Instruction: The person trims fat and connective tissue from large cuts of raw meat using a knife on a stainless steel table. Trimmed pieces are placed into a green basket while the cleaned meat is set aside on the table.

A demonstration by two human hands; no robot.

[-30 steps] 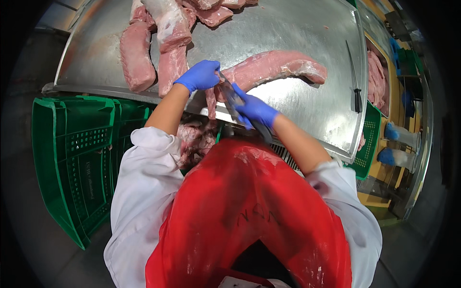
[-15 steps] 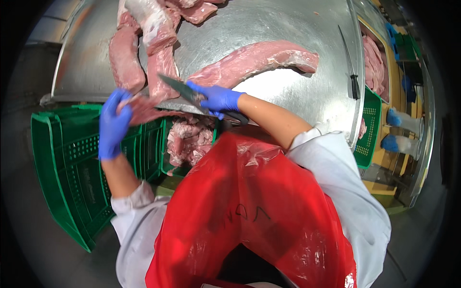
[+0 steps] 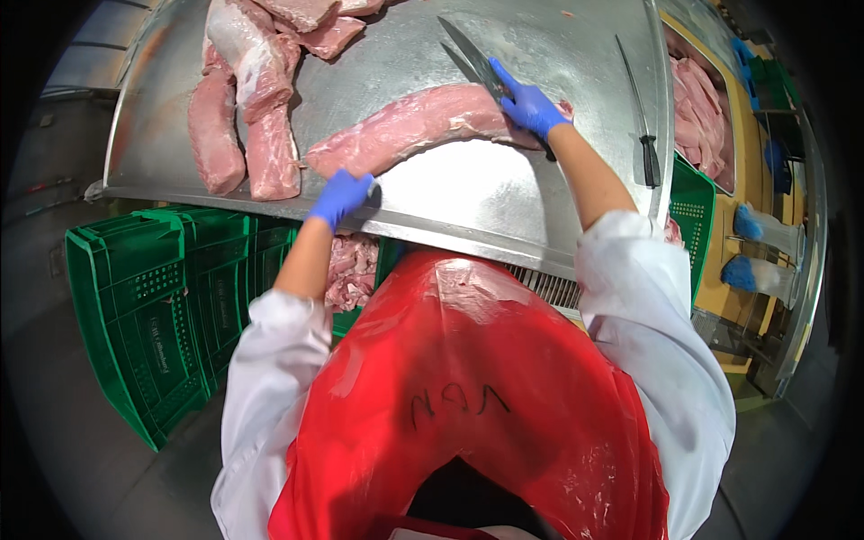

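Observation:
A long pale-pink pork loin (image 3: 423,124) lies curved across the steel table. At its left, near end is my left hand (image 3: 341,197) in a blue glove, its fingers curled in against the meat's lower edge. My right hand (image 3: 533,112), gloved in blue too, is closed round a knife (image 3: 470,52) over the loin's right end. The blade points away and to the left, above the table, and the black handle's butt shows below my palm. The right end of the loin is partly hidden by this hand.
More meat pieces (image 3: 256,67) are heaped at the table's far left. A second thin knife (image 3: 637,108) lies near the right edge. Green crates (image 3: 135,297) stand below the table on the left; meat trimmings (image 3: 353,270) lie beneath its front edge. A meat-filled bin (image 3: 697,117) is farther right.
The strip of meat has left my left hand, which has moved right to the loin's end. My right hand has carried the knife right and away, over the loin, which has shifted left.

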